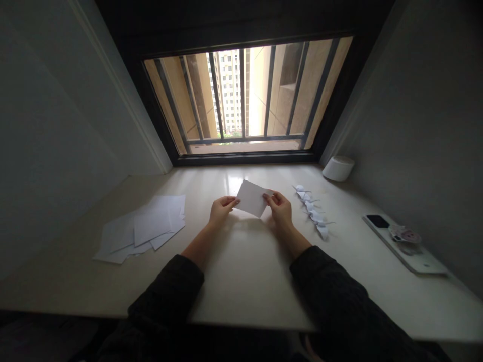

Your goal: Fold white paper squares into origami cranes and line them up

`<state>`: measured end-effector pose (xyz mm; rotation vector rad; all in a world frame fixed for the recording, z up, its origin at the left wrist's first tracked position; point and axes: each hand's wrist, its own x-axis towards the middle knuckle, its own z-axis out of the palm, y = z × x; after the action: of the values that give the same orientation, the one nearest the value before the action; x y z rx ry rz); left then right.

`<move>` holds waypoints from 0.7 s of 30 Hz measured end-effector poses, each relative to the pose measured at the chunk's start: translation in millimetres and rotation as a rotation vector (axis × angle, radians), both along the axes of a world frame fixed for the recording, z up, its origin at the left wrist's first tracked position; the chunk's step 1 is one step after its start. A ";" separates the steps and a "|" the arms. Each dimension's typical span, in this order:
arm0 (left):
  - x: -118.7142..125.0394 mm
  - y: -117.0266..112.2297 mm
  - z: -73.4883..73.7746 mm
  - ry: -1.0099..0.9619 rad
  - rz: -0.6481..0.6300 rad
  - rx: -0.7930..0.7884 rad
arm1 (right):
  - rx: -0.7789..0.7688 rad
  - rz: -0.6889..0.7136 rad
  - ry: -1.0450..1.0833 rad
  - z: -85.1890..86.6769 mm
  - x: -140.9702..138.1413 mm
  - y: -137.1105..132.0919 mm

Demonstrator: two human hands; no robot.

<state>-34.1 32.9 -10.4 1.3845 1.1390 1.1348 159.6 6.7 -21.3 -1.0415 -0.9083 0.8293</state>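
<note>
"How are the arms placed?"

"They reach in from the bottom of the frame and angle toward each other. The left hand (222,210) is just left of the middle, the right hand (279,207) just right of it, at nearly the same height. Dark sleeves (169,284) cover the forearms partway, leaving the wrists bare."

"And the fingers?"

"Both sets are closed in a pinch on one sheet of paper (250,199). The left thumb and fingers grip its left corner; the right ones grip its right side, thumb on the near face, knuckles bent."

"Where is that sheet exactly?"

"Near the centre of the frame, between the hands, turned so its edges run slantwise. It looks raised above the worktop (241,281)."

"What lies around them?"

"At the left, well apart from the left hand, loose papers (153,226) overlap in a pile. Just beyond the right hand, small folded paper shapes (310,207) run in a slanting row. Farther right lies a phone (415,259), and at the right, near the window (260,95), stands a white tub (338,168)."
</note>
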 end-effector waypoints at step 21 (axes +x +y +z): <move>-0.3 -13.5 22.7 0.166 0.106 0.261 | -0.042 0.072 0.113 15.7 5.2 -7.4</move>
<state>-34.4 19.4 12.3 1.6607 1.2262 1.2994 164.8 -0.7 -5.6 -0.9931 -0.8393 0.9611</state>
